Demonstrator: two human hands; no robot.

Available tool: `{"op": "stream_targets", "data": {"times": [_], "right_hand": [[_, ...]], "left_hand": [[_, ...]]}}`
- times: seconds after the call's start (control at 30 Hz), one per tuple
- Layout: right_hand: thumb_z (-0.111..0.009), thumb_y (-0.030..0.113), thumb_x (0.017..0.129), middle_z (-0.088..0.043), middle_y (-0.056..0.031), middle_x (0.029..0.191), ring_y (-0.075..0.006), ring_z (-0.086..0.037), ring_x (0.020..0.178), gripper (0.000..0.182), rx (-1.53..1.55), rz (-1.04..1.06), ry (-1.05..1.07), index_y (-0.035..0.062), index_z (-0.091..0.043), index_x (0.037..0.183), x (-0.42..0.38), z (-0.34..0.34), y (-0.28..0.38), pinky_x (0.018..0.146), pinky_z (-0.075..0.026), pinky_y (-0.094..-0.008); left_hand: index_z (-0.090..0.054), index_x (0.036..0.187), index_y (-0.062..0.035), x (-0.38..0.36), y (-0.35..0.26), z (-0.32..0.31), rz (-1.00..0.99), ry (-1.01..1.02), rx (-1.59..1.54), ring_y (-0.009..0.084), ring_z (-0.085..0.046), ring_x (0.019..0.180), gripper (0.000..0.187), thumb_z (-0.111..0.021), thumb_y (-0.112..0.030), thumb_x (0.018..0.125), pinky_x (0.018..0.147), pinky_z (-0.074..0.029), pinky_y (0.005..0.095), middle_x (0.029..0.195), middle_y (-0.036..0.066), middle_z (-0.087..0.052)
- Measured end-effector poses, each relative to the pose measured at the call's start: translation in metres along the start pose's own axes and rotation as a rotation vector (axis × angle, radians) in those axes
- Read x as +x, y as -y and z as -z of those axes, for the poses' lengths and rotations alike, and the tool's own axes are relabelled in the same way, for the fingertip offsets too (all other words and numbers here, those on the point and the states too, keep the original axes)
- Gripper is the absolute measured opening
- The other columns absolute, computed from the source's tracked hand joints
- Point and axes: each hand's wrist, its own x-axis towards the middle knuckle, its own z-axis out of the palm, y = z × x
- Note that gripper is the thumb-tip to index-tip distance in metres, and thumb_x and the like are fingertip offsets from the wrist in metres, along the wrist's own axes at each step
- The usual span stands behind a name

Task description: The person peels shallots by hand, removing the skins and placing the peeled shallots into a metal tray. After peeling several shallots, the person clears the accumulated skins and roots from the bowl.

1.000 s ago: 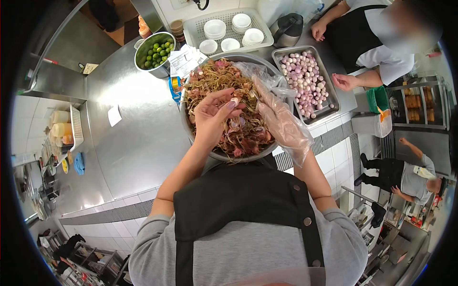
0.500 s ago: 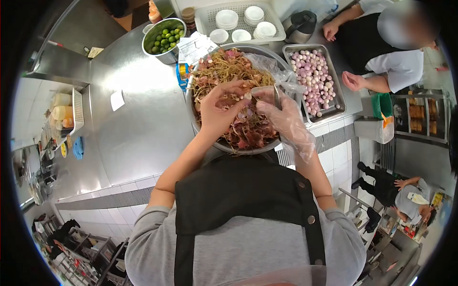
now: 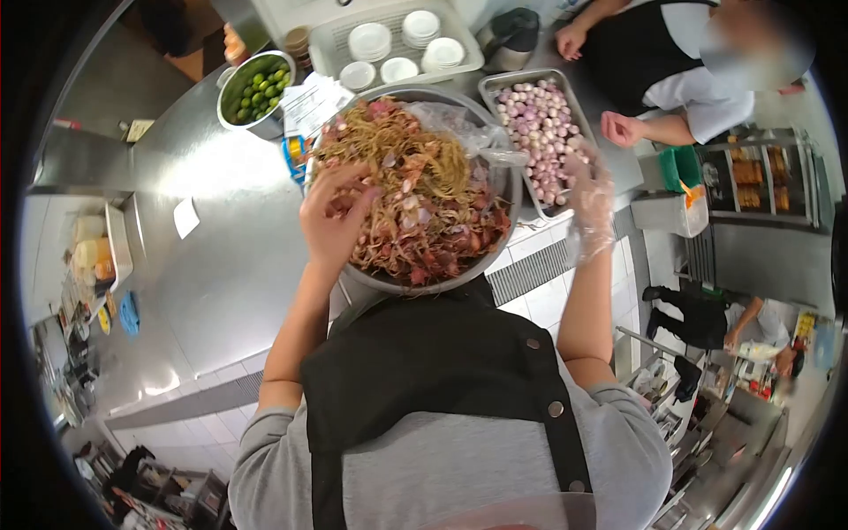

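Note:
My bare left hand (image 3: 334, 212) is at the left side of a big metal bowl (image 3: 515, 225) heaped with shallot skins and roots (image 3: 415, 190). Its fingers curve over the heap, the thumb standing apart from them, and nothing shows between them. My right hand (image 3: 590, 199), in a clear plastic glove, is over the right edge of a metal tray (image 3: 560, 212) full of peeled shallots (image 3: 539, 132). Motion and the loose glove blur its fingers, so I cannot make out what it holds. A crumpled plastic bag (image 3: 464, 128) lies on the heap's far side.
Behind the bowl are a pot of green limes (image 3: 256, 95), printed papers (image 3: 309, 104) and a rack of white dishes (image 3: 369, 42). A blue tape dispenser (image 3: 294, 157) touches the bowl's left side. A co-worker's hand (image 3: 624, 128) rests right of the tray.
My right hand has moved right, from the bowl to the tray. My left hand has parted from it, dropping to the heap's left side; the small shallot it pinched no longer shows. The view has shifted.

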Motion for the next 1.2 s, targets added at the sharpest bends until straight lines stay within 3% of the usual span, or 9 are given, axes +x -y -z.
{"op": "stream_targets", "data": {"times": [0.07, 0.2, 0.33, 0.5, 0.67, 0.8, 0.87, 0.97, 1.2], "right_hand": [[-0.059, 0.012, 0.097, -0.061, -0.0008, 0.086, -0.0085, -0.053, 0.069, 0.043, 0.099, -0.024, -0.098, -0.0022, -0.054, 0.138, -0.001, -0.002, 0.007, 0.062, -0.044, -0.0219], [-0.053, 0.012, 0.097, -0.049, 0.0002, 0.067, -0.0087, -0.041, 0.053, 0.032, 0.247, -0.209, 0.067, -0.0057, -0.058, 0.123, -0.019, -0.012, 0.016, 0.048, -0.033, -0.0251], [-0.050, 0.010, 0.094, -0.043, -0.0011, 0.061, -0.0093, -0.038, 0.050, 0.020, 0.347, -0.185, 0.386, -0.0045, -0.060, 0.102, -0.037, -0.051, 0.045, 0.046, -0.026, -0.0255], [-0.049, 0.009, 0.100, -0.055, -0.0010, 0.078, -0.0076, -0.049, 0.057, 0.032, 0.342, -0.095, 0.501, -0.0061, -0.062, 0.124, -0.080, -0.097, 0.098, 0.052, -0.042, -0.0226], [-0.047, 0.023, 0.107, -0.065, -0.0107, 0.102, -0.0079, -0.054, 0.062, 0.033, 0.001, -0.110, 1.025, 0.0044, -0.063, 0.129, -0.099, -0.111, 0.120, 0.059, -0.049, -0.0261], [-0.044, 0.023, 0.107, -0.067, -0.0121, 0.100, -0.0227, -0.065, 0.083, 0.031, -0.309, 0.198, 0.924, 0.0040, -0.065, 0.121, -0.090, -0.121, 0.078, 0.077, -0.052, -0.0303], [-0.045, 0.022, 0.106, -0.068, -0.0149, 0.099, -0.0312, -0.066, 0.094, 0.029, 0.031, -0.149, 0.858, 0.0023, -0.065, 0.114, -0.091, -0.123, 0.075, 0.085, -0.050, -0.0366], [-0.051, 0.018, 0.102, -0.068, -0.0201, 0.100, -0.0391, -0.063, 0.097, 0.023, -0.313, 0.447, 0.731, 0.0000, -0.065, 0.107, -0.082, -0.123, 0.048, 0.086, -0.048, -0.0422], [-0.055, 0.018, 0.101, -0.064, -0.0189, 0.122, -0.0384, -0.056, 0.118, 0.025, -0.520, 0.470, 0.691, 0.0042, -0.067, 0.117, -0.086, -0.120, 0.041, 0.103, -0.043, -0.0435]], "left_hand": [[-0.070, 0.114, -0.0020, 0.007, 0.010, 0.016, -0.008, -0.064, 0.085, 0.0113, -0.067, 0.091, 0.033, -0.072, 0.009, 0.083, 0.067, -0.054, 0.0205, 0.112, 0.007, -0.067], [-0.075, 0.103, -0.0058, 0.011, 0.010, 0.042, 0.101, -0.154, 0.183, 0.0093, -0.063, 0.074, 0.023, -0.076, 0.002, 0.082, 0.062, -0.053, 0.0224, 0.099, 0.004, -0.072], [-0.075, 0.092, -0.0010, 0.005, 0.008, 0.059, 0.249, 0.210, 0.360, 0.0196, -0.068, 0.072, 0.013, -0.077, -0.005, 0.079, 0.069, -0.056, 0.0333, 0.082, 0.011, -0.073], [-0.076, 0.095, -0.0013, -0.007, -0.001, 0.044, 0.206, 0.411, 0.352, 0.0198, -0.069, 0.076, 0.016, -0.077, -0.002, 0.079, 0.069, -0.055, 0.0315, 0.088, 0.011, -0.073], [-0.075, 0.094, -0.0001, -0.013, -0.005, 0.022, 0.229, 0.483, 0.176, 0.0232, -0.071, 0.079, 0.016, -0.076, 0.001, 0.078, 0.068, -0.056, 0.0317, 0.092, 0.012, -0.072], [-0.072, 0.097, -0.0005, -0.012, 0.013, 0.022, 0.125, 0.400, 0.310, 0.0327, -0.068, 0.089, 0.022, -0.075, 0.001, 0.075, 0.078, -0.055, 0.0388, 0.098, 0.015, -0.068], [-0.071, 0.100, -0.0005, -0.012, 0.012, 0.024, 0.056, 0.350, 0.382, 0.0345, -0.067, 0.095, 0.026, -0.075, 0.001, 0.074, 0.081, -0.055, 0.0394, 0.103, 0.016, -0.067], [-0.069, 0.105, -0.0007, -0.011, 0.007, 0.024, 0.102, 0.390, 0.389, 0.0353, -0.066, 0.103, 0.032, -0.077, 0.000, 0.074, 0.088, -0.053, 0.0399, 0.108, 0.015, -0.067], [-0.069, 0.106, -0.0013, -0.010, 0.008, 0.016, 0.077, 0.331, 0.405, 0.0346, -0.066, 0.093, 0.032, -0.078, -0.001, 0.075, 0.081, -0.053, 0.0391, 0.100, 0.015, -0.065]]}}
